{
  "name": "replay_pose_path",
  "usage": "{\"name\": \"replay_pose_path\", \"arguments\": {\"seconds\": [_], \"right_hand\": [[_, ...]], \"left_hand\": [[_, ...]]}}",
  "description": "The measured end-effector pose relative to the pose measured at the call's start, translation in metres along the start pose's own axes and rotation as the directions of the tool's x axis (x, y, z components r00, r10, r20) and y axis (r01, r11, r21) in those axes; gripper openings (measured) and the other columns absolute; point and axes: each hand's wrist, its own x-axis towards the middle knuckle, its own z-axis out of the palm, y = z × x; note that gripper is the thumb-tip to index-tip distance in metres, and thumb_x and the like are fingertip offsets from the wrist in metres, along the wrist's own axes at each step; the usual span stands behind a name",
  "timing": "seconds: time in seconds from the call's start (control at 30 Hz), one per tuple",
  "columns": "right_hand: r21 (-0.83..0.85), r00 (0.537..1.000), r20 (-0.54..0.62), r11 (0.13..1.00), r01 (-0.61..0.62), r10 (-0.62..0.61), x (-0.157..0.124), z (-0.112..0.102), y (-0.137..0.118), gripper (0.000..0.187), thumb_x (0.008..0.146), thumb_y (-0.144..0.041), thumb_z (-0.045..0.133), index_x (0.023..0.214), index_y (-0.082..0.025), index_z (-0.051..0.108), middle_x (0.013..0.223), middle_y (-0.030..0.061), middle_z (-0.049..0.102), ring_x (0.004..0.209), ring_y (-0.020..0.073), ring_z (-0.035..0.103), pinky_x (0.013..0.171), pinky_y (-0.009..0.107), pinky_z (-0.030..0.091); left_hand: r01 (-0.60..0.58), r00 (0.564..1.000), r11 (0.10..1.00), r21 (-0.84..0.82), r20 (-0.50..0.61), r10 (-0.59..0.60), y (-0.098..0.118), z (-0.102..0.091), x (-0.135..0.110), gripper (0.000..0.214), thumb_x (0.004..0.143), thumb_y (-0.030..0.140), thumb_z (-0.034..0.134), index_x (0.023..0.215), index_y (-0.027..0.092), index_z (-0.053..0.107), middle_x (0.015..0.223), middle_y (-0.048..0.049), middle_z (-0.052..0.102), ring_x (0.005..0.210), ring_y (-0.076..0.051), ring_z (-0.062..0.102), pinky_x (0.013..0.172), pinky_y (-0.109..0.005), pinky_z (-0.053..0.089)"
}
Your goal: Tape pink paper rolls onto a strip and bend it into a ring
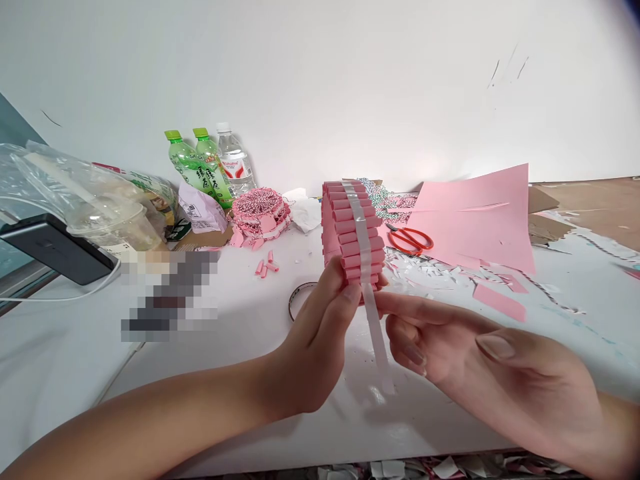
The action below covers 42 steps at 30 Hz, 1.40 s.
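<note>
A ring of pink paper rolls (356, 230) stands upright above the table, its rolls side by side. Along its outer face runs a strip of clear tape (373, 327), whose loose end hangs down below the ring. My left hand (325, 333) grips the ring's lower part, the thumb lying beside the tape. From the right, my right hand (480, 360) reaches with its index finger stretched to the ring's lower edge, behind the tape; its thumb is apart and its other fingers are curled. Partly hidden behind my left hand, a tape roll (296, 303) lies on the table.
Red-handled scissors (413, 240) lie among paper scraps beside a pink paper sheet (480, 220). At the back are a pink paper-and-twine piece (260, 212), several bottles (200, 167) and small pink rolls (267, 267). A phone (57, 247) and plastic cup (110, 220) stand left.
</note>
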Motion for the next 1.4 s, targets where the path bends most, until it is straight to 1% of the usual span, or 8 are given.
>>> {"name": "replay_pose_path", "arguments": {"seconds": [0.17,0.33,0.57,0.77,0.93,1.17,1.3,1.4], "right_hand": [[0.03,1.0,-0.013,1.0,-0.009,0.009,-0.001,0.001,-0.001,0.047,0.076,-0.036,0.057,0.12,-0.024,0.067,0.11,0.0058,0.067,0.099,0.0219,0.052,0.094,0.036,0.043],[0.012,1.0,-0.011,1.0,-0.007,0.007,0.001,0.004,-0.003,0.05,0.076,-0.037,0.057,0.123,-0.023,0.065,0.117,0.0053,0.065,0.098,0.022,0.051,0.092,0.037,0.043],[0.0,0.999,-0.013,1.0,-0.029,0.029,0.002,0.002,-0.002,0.052,0.075,-0.038,0.057,0.125,-0.024,0.064,0.116,0.0068,0.066,0.095,0.0227,0.052,0.09,0.04,0.043],[-0.012,1.0,0.004,1.0,-0.005,0.005,-0.001,0.002,0.0,0.048,0.076,-0.039,0.056,0.121,-0.027,0.067,0.112,0.0065,0.064,0.096,0.0239,0.05,0.09,0.04,0.043],[0.089,0.999,0.018,0.995,-0.037,0.036,-0.001,0.005,0.002,0.053,0.072,-0.038,0.057,0.12,-0.02,0.067,0.102,0.0086,0.063,0.095,0.0235,0.048,0.091,0.038,0.041],[0.153,0.997,0.063,0.987,-0.047,0.037,-0.003,0.008,0.003,0.057,0.07,-0.038,0.059,0.125,-0.026,0.063,0.092,0.0075,0.062,0.095,0.0254,0.049,0.093,0.041,0.038],[0.17,0.996,0.082,0.984,-0.051,0.038,-0.005,0.009,0.002,0.064,0.069,-0.039,0.059,0.132,-0.026,0.057,0.093,0.0073,0.062,0.095,0.0255,0.05,0.093,0.041,0.039],[0.157,0.997,0.077,0.987,-0.041,0.03,-0.005,0.01,0.002,0.06,0.068,-0.04,0.059,0.126,-0.023,0.062,0.093,0.0085,0.064,0.096,0.0257,0.049,0.089,0.039,0.041]], "left_hand": [[-0.05,0.999,0.994,0.093,0.0,0.05,0.0,0.0,0.0,0.026,0.101,0.027,0.027,0.109,0.026,0.052,0.114,-0.0029,0.055,0.102,-0.016,0.051,0.095,-0.032,0.043],[-0.098,0.994,0.979,0.18,-0.024,0.104,-0.001,0.002,0.002,0.019,0.101,0.028,0.032,0.107,0.025,0.05,0.096,-0.0016,0.053,0.084,-0.014,0.049,0.083,-0.03,0.042],[-0.118,0.988,0.958,0.262,-0.065,0.139,-0.003,0.004,0.001,0.019,0.101,0.029,0.031,0.105,0.024,0.049,0.099,-0.0049,0.054,0.099,-0.018,0.049,0.082,-0.033,0.042],[-0.165,0.985,0.963,0.212,-0.021,0.173,-0.003,0.003,0.001,0.021,0.1,0.025,0.029,0.105,0.023,0.049,0.098,-0.0054,0.056,0.088,-0.018,0.051,0.08,-0.035,0.043],[-0.245,0.966,0.935,0.258,-0.015,0.257,-0.004,0.002,0.0,0.023,0.099,0.022,0.03,0.107,0.022,0.051,0.1,-0.0068,0.057,0.084,-0.017,0.052,0.076,-0.035,0.044],[-0.351,0.933,0.906,0.235,0.006,0.36,0.0,0.001,0.0,0.027,0.099,0.02,0.03,0.106,0.021,0.055,0.097,-0.0066,0.059,0.103,-0.021,0.057,0.087,-0.038,0.046],[-0.358,0.93,0.903,0.238,0.005,0.368,0.001,0.001,0.0,0.028,0.099,0.021,0.03,0.107,0.021,0.056,0.098,-0.0073,0.06,0.103,-0.022,0.058,0.087,-0.039,0.048],[-0.327,0.943,0.915,0.237,0.012,0.334,0.004,0.0,-0.001,0.027,0.099,0.023,0.03,0.107,0.022,0.056,0.098,-0.0068,0.06,0.103,-0.022,0.058,0.087,-0.039,0.049]]}}
